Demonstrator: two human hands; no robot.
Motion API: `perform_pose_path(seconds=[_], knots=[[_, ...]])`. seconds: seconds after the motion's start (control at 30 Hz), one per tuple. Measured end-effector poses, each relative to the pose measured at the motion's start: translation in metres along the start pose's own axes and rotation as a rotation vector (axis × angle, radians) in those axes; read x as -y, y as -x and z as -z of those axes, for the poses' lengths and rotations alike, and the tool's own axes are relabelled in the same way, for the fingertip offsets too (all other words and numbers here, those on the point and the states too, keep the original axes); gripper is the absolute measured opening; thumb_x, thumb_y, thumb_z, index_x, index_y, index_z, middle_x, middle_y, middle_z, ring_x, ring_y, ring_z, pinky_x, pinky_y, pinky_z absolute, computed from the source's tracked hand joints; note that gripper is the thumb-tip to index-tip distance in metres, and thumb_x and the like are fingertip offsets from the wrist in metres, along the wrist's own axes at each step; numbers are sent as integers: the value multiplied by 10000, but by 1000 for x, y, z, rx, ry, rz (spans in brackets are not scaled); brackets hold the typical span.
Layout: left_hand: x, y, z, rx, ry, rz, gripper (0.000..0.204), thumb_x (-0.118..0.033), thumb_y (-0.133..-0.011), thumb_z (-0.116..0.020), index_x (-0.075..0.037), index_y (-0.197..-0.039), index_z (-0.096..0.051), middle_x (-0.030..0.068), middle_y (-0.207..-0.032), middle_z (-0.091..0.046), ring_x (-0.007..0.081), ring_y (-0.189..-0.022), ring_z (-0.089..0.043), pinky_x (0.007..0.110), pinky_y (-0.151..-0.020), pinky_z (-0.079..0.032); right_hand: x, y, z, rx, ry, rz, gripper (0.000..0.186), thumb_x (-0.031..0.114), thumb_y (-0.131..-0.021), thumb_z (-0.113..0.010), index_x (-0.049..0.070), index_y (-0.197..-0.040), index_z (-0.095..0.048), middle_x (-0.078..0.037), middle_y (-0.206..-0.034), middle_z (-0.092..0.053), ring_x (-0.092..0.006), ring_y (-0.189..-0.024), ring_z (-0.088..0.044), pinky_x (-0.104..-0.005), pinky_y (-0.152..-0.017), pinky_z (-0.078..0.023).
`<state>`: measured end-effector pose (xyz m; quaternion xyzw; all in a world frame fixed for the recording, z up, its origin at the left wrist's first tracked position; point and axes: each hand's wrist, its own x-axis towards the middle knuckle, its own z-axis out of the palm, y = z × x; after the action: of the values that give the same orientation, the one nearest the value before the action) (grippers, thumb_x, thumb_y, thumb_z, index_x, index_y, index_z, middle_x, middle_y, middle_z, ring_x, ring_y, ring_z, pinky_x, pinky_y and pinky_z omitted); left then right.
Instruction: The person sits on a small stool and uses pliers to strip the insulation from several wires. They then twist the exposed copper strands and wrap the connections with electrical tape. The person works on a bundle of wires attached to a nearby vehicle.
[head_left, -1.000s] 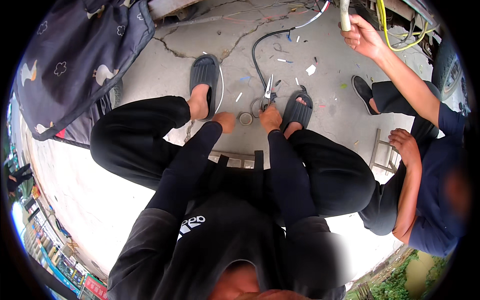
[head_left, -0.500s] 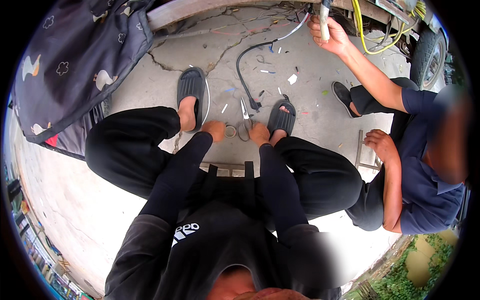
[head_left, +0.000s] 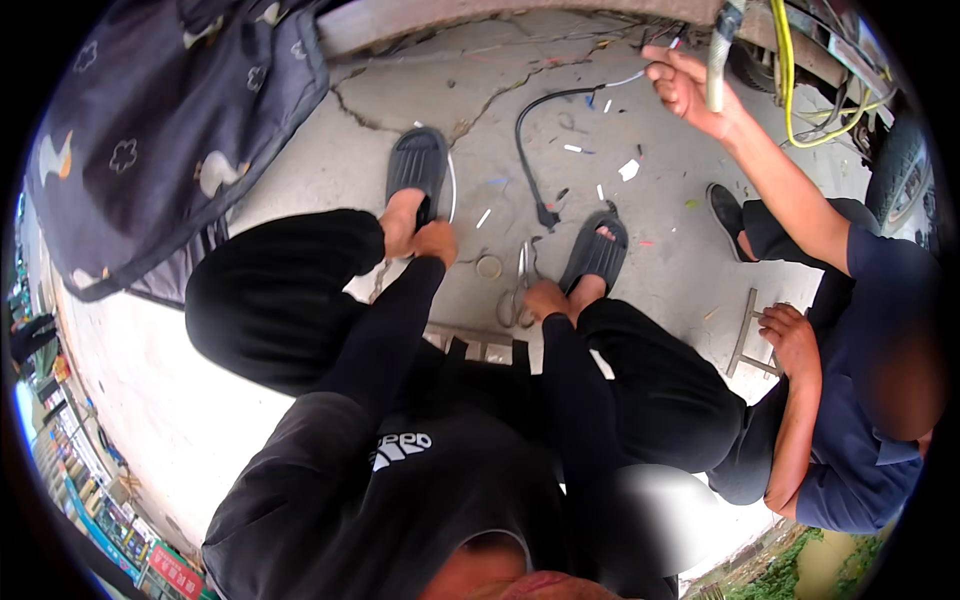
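Observation:
My left hand (head_left: 436,242) is closed beside my left slipper (head_left: 418,165). A thin white tube (head_left: 453,185) runs along that slipper's inner side down to this hand and appears to be in its fingers. Between my knees, my right hand (head_left: 547,299) grips a pair of scissors (head_left: 524,265) by the handles, with the blades pointing away from me. A dark strand lies next to the blades. On the ground between my hands sits a roll of tape (head_left: 489,266). Beyond the scissors, a black cable (head_left: 522,145) curves away, with a black end piece near my right slipper (head_left: 597,250).
At the right a co-worker sits with one hand (head_left: 690,92) raised near a pale handle and the other by a small metal stool (head_left: 745,335). Yellow cable (head_left: 786,80), a wheel (head_left: 900,180), a metal beam (head_left: 500,18) and a patterned cover (head_left: 170,150) surround the cracked, scrap-strewn concrete.
The scissors have come toward me with my right hand. My left hand has moved away to the left, closer to the slipper. The co-worker's raised fingers have spread. The whole view has shifted.

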<state>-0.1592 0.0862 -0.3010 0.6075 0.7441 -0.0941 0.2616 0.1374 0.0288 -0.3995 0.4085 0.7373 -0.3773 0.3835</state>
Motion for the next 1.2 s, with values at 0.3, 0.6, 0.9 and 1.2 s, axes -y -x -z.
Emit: perform_pose_path(seconds=[0.3,0.6,0.9,1.2], knots=[[-36,2,11,251,190,15,277,-249,-860,-650,-54,-1010,-778,240,-1043,-735,390,-1041,-713,503,-854,-573,45,71,105,-452,-654,-362,448,389,-987,-526,2,-1157,-675,-247,-1147,-708,-391,-1050,-692,-479,-923,-539],[-114,140,170,295,1338,-199,200,-189,-1000,-579,-32,-1094,-662,54,-876,-698,126,-704,-648,278,-598,-506,100,268,202,-294,-1579,161,559,428,-1080,-431,-60,-1308,-581,-234,-1240,-680,-332,-1084,-706,-440,-966,-541],[-132,340,188,524,1424,-359,232,-268,-1020,-611,-78,-1146,-653,25,-896,-716,77,-656,-650,210,-569,-481,109,398,158,-456,-1760,448,573,365,-1059,-539,-79,-1415,-477,-248,-1304,-634,-314,-1130,-670,-435,-967,-544],[-91,446,182,325,1552,-457,252,-286,-1003,-667,-75,-1140,-693,25,-951,-730,76,-702,-648,204,-583,-485,218,508,96,-644,-1398,254,551,344,-1046,-542,-92,-1384,-532,-246,-1202,-686,-301,-1076,-691,-387,-924,-552]])
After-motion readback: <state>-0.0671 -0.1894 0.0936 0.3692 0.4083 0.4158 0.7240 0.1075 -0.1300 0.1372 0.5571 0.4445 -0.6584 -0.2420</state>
